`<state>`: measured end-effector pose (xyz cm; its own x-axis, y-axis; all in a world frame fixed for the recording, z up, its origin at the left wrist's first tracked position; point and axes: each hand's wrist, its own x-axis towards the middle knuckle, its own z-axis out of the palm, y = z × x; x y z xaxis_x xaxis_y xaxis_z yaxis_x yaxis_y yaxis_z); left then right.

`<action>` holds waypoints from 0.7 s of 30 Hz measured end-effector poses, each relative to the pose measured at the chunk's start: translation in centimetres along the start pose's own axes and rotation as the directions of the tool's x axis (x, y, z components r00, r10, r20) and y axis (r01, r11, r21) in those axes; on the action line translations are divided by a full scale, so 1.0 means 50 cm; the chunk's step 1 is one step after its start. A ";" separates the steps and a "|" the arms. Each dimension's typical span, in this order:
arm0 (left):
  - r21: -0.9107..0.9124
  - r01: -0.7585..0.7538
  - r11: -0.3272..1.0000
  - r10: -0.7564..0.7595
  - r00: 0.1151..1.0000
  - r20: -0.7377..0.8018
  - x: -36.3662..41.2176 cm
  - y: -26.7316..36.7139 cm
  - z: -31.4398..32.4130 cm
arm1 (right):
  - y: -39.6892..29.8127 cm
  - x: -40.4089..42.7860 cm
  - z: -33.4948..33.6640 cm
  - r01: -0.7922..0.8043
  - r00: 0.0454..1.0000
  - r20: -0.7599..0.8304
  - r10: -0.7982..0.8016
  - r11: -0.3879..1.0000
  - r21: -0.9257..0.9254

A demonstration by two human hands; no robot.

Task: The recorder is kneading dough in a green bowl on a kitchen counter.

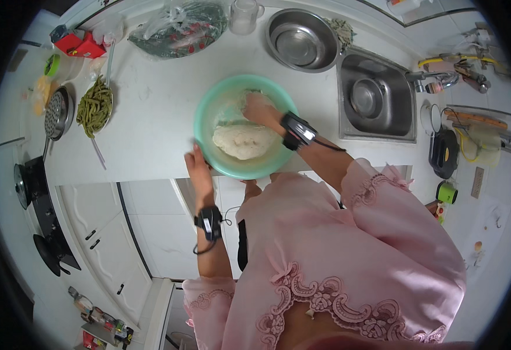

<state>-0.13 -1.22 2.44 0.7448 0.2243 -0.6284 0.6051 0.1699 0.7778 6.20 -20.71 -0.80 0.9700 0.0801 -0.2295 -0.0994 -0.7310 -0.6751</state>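
A mint-green plastic basin (203,148) stands at the counter's front edge with a large lump of pale dough (246,142) in it. My right hand (259,107) is inside the basin beyond the dough, its fingers bent against the floury inner wall; whether it pinches anything there is hidden. My left hand (198,166) rests against the outside of the basin at its near left rim, fingers partly out of sight. Both wrists wear black strapped devices with cables.
Beyond the basin stand a steel bowl (277,48), a glass mug (243,17) and a plastic bag (181,39). A steel sink (347,118) is at the right. Green beans (96,107) on a plate and a perforated steel strainer (56,113) are at the left.
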 end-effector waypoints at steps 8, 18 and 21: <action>0.253 -0.266 0.930 0.228 0.959 0.167 0.112 0.022 0.009 | -0.177 -0.005 0.026 0.252 0.837 0.534 -0.115 0.949 -0.189; 0.004 -0.222 0.975 0.221 0.970 -0.098 0.030 -0.042 0.017 | -0.035 0.098 0.158 -0.186 0.959 -0.191 0.208 0.974 0.130; 0.015 -0.182 0.983 0.183 0.978 -0.103 0.027 -0.051 0.006 | -0.073 0.046 0.169 0.119 0.981 0.154 -0.115 0.993 -0.017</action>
<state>-0.57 -1.65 -0.40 0.8097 0.3496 -0.4713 0.4636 0.1114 0.8790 6.94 -12.12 -4.77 0.9292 0.2671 -0.2555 0.0206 -0.7275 -0.6858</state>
